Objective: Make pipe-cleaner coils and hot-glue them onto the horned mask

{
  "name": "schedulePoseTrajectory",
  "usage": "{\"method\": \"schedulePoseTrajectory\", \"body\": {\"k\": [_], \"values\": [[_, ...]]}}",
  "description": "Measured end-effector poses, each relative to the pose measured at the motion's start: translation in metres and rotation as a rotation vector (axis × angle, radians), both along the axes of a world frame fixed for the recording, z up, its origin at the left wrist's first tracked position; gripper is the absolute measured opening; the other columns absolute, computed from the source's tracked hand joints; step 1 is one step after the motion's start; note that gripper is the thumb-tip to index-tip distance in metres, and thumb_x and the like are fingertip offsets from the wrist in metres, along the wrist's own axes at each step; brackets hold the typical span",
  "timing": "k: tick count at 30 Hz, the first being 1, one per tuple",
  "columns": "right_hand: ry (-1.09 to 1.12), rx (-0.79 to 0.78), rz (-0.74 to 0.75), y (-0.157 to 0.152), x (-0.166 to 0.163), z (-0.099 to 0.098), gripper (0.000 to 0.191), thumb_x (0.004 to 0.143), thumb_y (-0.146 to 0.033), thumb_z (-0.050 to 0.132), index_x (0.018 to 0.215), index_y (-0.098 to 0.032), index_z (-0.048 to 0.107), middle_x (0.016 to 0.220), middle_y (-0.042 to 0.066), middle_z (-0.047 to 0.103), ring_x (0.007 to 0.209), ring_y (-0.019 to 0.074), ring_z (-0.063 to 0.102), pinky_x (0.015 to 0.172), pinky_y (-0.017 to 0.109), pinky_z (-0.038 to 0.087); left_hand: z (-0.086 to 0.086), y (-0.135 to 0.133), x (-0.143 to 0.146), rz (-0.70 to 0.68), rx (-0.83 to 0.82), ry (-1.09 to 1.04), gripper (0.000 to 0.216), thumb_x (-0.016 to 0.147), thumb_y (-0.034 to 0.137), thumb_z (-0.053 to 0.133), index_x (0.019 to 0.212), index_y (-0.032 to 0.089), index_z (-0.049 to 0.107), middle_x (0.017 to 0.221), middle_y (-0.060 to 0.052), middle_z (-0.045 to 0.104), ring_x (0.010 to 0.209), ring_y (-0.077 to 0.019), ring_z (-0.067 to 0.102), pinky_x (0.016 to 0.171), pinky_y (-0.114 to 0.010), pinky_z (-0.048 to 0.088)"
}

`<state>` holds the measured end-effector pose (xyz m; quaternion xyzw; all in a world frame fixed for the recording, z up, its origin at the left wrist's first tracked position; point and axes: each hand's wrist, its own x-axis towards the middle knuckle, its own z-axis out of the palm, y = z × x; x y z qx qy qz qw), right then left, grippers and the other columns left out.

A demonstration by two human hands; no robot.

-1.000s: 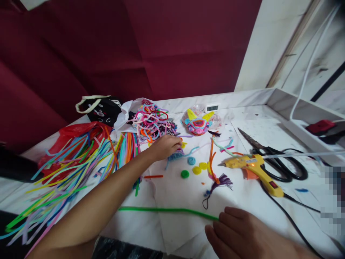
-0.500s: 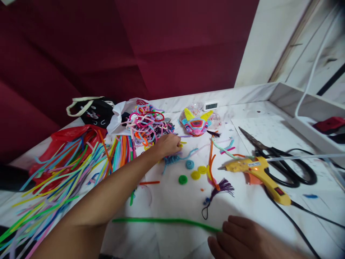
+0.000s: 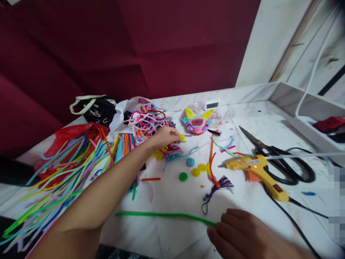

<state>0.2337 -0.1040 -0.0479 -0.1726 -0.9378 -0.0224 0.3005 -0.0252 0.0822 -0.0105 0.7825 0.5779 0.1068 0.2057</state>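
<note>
My left hand (image 3: 165,137) reaches across the white table, fingers closed in a pinch on a small yellow pipe-cleaner piece (image 3: 182,137) beside a tangled pile of bent pipe cleaners (image 3: 147,120). More yellow bits (image 3: 158,154) lie under the wrist. My right hand (image 3: 239,235) rests at the near edge, fingers curled over the end of a long green pipe cleaner (image 3: 164,215). Small coiled discs, green (image 3: 183,176), yellow (image 3: 196,172) and blue (image 3: 190,162), lie between the hands. A colourful pipe-cleaner mask (image 3: 197,124) stands further back.
A yellow hot glue gun (image 3: 256,169) with a black cord lies to the right, black scissors (image 3: 277,158) behind it. A sheaf of straight coloured pipe cleaners (image 3: 67,169) on a red bag fills the left. A purple tassel (image 3: 219,186), a small digital clock (image 3: 211,105) and a black pouch (image 3: 98,109) are also there.
My left hand has lifted slightly off the blue-purple coil and now pinches a yellow piece; yellow bits show beneath the wrist. My right hand has stayed on the green pipe cleaner.
</note>
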Motion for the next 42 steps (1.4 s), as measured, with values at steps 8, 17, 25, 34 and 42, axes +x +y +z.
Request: {"method": "schedulePoseTrajectory", "body": {"k": [8, 17, 25, 34, 42], "values": [[-0.003, 0.01, 0.04, -0.001, 0.001, 0.002, 0.024, 0.097, -0.009, 0.044, 0.094, -0.013, 0.067, 0.07, 0.006, 0.068, 0.062, 0.0145, 0.06, 0.064, 0.028, 0.049, -0.006, -0.062, -0.02, -0.045, 0.095, 0.005, 0.017, 0.085, 0.025, 0.056, 0.084, 0.014, 0.069, 0.068, -0.001, 0.068, 0.06, -0.0119, 0.06, 0.056, -0.02, 0.042], [0.019, 0.005, 0.068, -0.004, -0.004, 0.0, 0.038, 0.1, -0.008, 0.028, 0.095, -0.011, 0.066, 0.073, 0.007, 0.069, 0.063, 0.0159, 0.062, 0.059, 0.031, 0.048, -0.027, -0.109, -0.026, -0.197, 0.197, 0.252, 0.015, 0.088, 0.025, 0.058, 0.083, 0.018, 0.069, 0.086, -0.004, 0.072, 0.081, -0.0203, 0.067, 0.069, -0.027, 0.047], [0.048, -0.003, 0.054, -0.004, -0.003, 0.001, 0.04, 0.102, -0.01, 0.026, 0.095, -0.011, 0.065, 0.074, 0.007, 0.07, 0.062, 0.0159, 0.062, 0.055, 0.032, 0.043, -0.011, -0.042, -0.017, -0.194, 0.293, 0.291, 0.027, 0.094, 0.017, 0.044, 0.107, 0.016, 0.068, 0.11, -0.007, 0.071, 0.102, -0.0177, 0.065, 0.093, -0.028, 0.047], [0.051, -0.009, -0.021, -0.001, -0.001, 0.001, 0.045, 0.102, -0.012, 0.024, 0.089, -0.015, 0.066, 0.075, 0.004, 0.072, 0.059, 0.0157, 0.062, 0.052, 0.033, 0.039, -0.033, 0.014, 0.003, -0.153, 0.202, 0.427, 0.018, 0.08, 0.019, 0.063, 0.094, 0.012, 0.071, 0.101, -0.013, 0.071, 0.098, -0.0264, 0.066, 0.084, -0.036, 0.052], [0.03, -0.035, -0.02, 0.002, 0.0, 0.005, 0.042, 0.101, -0.011, 0.026, 0.089, -0.014, 0.066, 0.073, 0.005, 0.07, 0.057, 0.0161, 0.059, 0.052, 0.033, 0.039, -0.035, 0.03, -0.003, -0.143, 0.158, 0.248, 0.019, 0.08, 0.016, 0.059, 0.093, 0.012, 0.073, 0.099, -0.01, 0.071, 0.095, -0.0198, 0.064, 0.089, -0.031, 0.048]]}}
